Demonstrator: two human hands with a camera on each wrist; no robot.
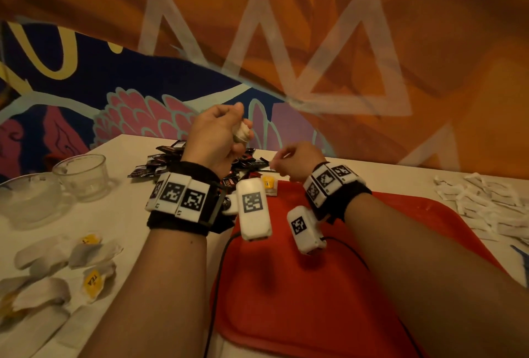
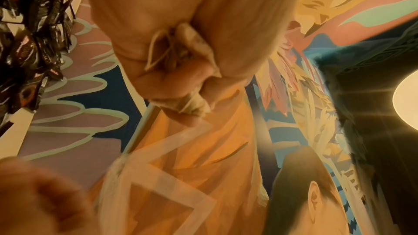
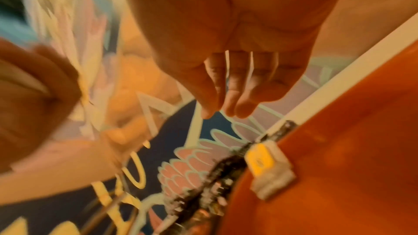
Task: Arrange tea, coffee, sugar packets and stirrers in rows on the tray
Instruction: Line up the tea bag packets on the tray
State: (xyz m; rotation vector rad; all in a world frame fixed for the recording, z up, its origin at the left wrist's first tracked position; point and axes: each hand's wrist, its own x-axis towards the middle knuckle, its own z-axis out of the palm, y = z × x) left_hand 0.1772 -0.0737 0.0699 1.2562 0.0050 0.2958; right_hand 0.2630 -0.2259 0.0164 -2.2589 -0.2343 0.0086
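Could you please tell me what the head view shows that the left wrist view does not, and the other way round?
Only the head view shows the red tray, one tea bag at its far edge, the loose tea bags, two glass bowls, the white packets and the right hand. Only the left wrist view shows the crumpled tea bag close up, gripped in curled fingers. Both share the left hand, that tea bag and the dark coffee sachets.

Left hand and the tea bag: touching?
Touching. The left wrist view shows the left hand curled round the crumpled tea bag, which pokes out between the fingers. The head view agrees: the bag sits in the raised fist.
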